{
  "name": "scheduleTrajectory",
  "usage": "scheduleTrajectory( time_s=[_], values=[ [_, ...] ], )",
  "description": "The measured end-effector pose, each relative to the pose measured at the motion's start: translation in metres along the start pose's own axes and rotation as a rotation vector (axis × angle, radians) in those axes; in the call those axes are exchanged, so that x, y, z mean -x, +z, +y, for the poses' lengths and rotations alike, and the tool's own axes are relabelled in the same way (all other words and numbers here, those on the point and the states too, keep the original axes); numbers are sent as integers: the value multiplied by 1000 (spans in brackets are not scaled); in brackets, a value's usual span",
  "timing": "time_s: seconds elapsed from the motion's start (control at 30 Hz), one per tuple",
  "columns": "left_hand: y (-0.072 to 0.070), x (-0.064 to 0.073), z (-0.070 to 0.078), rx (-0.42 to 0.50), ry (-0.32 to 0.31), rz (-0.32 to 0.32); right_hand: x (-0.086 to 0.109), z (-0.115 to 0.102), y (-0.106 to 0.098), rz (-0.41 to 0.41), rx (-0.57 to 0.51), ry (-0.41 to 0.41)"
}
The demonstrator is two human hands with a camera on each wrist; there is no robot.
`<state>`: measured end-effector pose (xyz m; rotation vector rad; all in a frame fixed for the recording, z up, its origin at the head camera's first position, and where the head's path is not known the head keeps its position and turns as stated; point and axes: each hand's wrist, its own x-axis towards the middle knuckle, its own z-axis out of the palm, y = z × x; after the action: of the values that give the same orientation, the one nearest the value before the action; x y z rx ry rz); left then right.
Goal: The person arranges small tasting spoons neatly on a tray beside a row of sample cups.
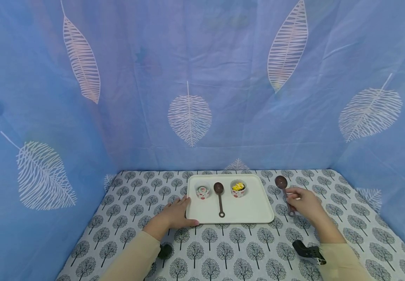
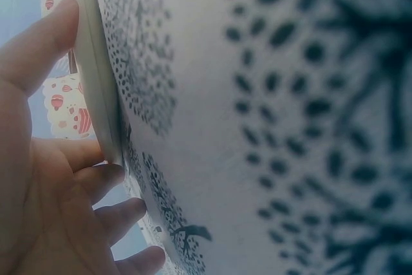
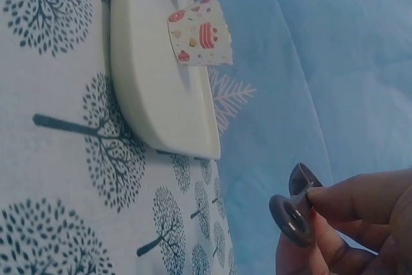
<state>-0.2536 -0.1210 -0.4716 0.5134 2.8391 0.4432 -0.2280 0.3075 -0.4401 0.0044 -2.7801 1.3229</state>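
Blue cloth [image 1: 234,117] patterned with pale leaves fills the background of my feed beyond both hands, and a white tablecloth [image 1: 227,269] printed with dark trees spreads beneath them. From my distant station I see the left hand [image 1: 177,214] at the near left corner of a cream tray [image 1: 248,210], its thumb touching the near rim and its other fingers loosely spread along the left side. The right hand [image 1: 304,201] pinches a brown spoon [image 1: 281,182] by the handle between thumb and fingers, bowl pointing away from the person, just beyond the tray's right edge; on my right wrist view the spoon looks raised off the tablecloth. Between the hands, on the tray, a second spoon [image 1: 218,189] lies flat with its ring end toward the person. Just right of the left hand I see a left paper cup [image 1: 203,195] with something pale and round inside, too small for me to identify. Farther toward the right hand, past the second spoon, stands a right paper cup [image 1: 238,194] with yellow pieces on top. Behind the right hand I see a black strap [image 1: 307,251] near the sleeve.
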Motion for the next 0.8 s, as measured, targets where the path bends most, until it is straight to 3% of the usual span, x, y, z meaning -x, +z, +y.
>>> scheduleTrajectory(
  time_s=[0.8],
  values=[
    [2,0,0,2,-6,1,-12,-1,31,-32,-7,-4]
  ],
)
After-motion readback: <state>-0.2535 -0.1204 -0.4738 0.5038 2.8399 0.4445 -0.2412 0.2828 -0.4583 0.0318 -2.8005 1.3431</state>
